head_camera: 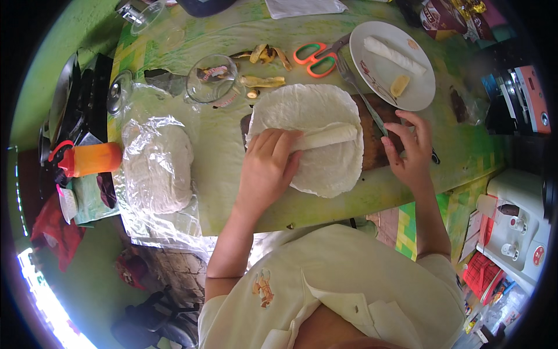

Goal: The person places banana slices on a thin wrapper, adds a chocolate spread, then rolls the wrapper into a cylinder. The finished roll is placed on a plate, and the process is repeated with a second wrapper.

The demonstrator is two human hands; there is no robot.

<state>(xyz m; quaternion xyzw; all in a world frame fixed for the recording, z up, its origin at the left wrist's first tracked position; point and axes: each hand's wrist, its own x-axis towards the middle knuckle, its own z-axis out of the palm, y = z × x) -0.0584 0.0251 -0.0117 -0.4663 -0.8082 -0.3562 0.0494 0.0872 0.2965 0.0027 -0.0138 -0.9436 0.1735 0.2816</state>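
Note:
My left hand [270, 161] holds the left end of a white wrapper roll [331, 136], which lies across round, thin white wrapper sheets [305, 104]. The sheets rest on a dark wooden board [375, 152]. At the board's right side, my right hand [407, 148] has its fingers spread, with the fingertips by the handle end of a metal fork [366, 104]; whether they touch it is unclear. The fork's tines point toward orange-and-green-handled scissors [320, 59]. A white plate [357, 35] holds a finished roll [394, 55] and a piece of peeled banana [399, 85].
Left of the board lie a plastic-wrapped stack of wrappers [159, 170] and a glass mug [213, 80]. Banana peels [266, 80] are behind the board. An orange bottle [93, 159] stands beyond the table's left edge. A water dispenser [518, 227] is at the lower right.

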